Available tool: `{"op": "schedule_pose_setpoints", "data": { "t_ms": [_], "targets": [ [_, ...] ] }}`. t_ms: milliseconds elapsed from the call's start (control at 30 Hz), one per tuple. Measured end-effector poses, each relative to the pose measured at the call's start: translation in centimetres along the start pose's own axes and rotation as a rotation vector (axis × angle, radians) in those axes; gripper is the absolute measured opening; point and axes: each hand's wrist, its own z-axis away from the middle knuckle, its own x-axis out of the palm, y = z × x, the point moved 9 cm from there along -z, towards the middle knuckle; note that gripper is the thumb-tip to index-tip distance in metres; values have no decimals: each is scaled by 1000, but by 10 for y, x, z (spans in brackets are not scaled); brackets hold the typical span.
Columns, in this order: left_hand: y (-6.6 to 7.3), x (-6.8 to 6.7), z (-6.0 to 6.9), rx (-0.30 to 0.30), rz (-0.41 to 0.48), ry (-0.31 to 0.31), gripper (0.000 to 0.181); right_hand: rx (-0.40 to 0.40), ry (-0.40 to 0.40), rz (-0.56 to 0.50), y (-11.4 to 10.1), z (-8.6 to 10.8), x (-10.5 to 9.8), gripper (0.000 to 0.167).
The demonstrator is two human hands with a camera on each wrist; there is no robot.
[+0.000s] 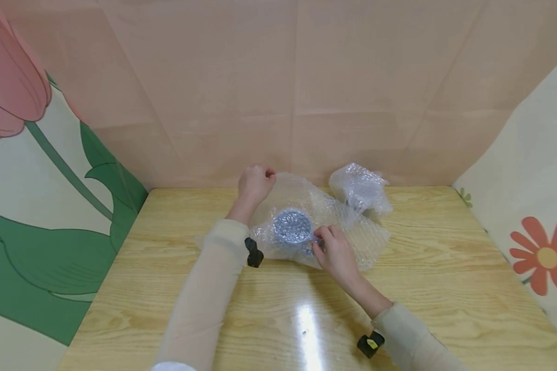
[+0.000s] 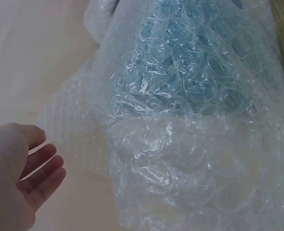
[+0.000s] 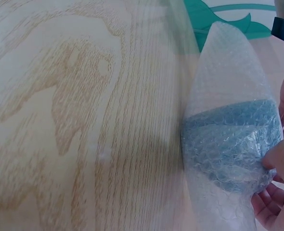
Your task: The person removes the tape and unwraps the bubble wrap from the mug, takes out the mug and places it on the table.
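Observation:
A round blue cup-like object [image 1: 293, 226] sits on a sheet of bubble wrap [image 1: 369, 242], with wrap covering it in the wrist views. Its exact kind is blurred by the bubbles. My right hand [image 1: 339, 252] pinches the bubble wrap at the object's right side. From the right wrist, the thumb [image 3: 279, 159] presses on the wrap over the blue shape [image 3: 228, 149], fingers tucked behind. At the sheet's far left corner is my left hand [image 1: 255, 184]. The left wrist view shows that hand [image 2: 21, 173] with loosely bent fingers beside the wrap [image 2: 180, 159], gripping nothing visible.
Behind and to the right, a crumpled bubble-wrapped bundle [image 1: 359, 188] stands near the back edge of the wooden table [image 1: 445, 288]. A pinkish backdrop [image 1: 232, 93] rises behind it, and printed flower panels [image 1: 545, 257] flank both sides.

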Motion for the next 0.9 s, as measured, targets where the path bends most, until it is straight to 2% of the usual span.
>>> {"op": "schedule_pose_setpoints", "data": {
  "t_ms": [367, 767, 900],
  "targets": [
    [-4, 12, 1, -4, -10, -80, 39, -7, 13, 3, 0, 0, 0, 20],
    [-8, 20, 2, 22, -8, -128, 52, 3, 2, -1, 0, 0, 0, 19],
    [-9, 19, 4, 51, -2, -132, 49, 8, -1, 0, 0, 0, 0, 19]
  ]
}}
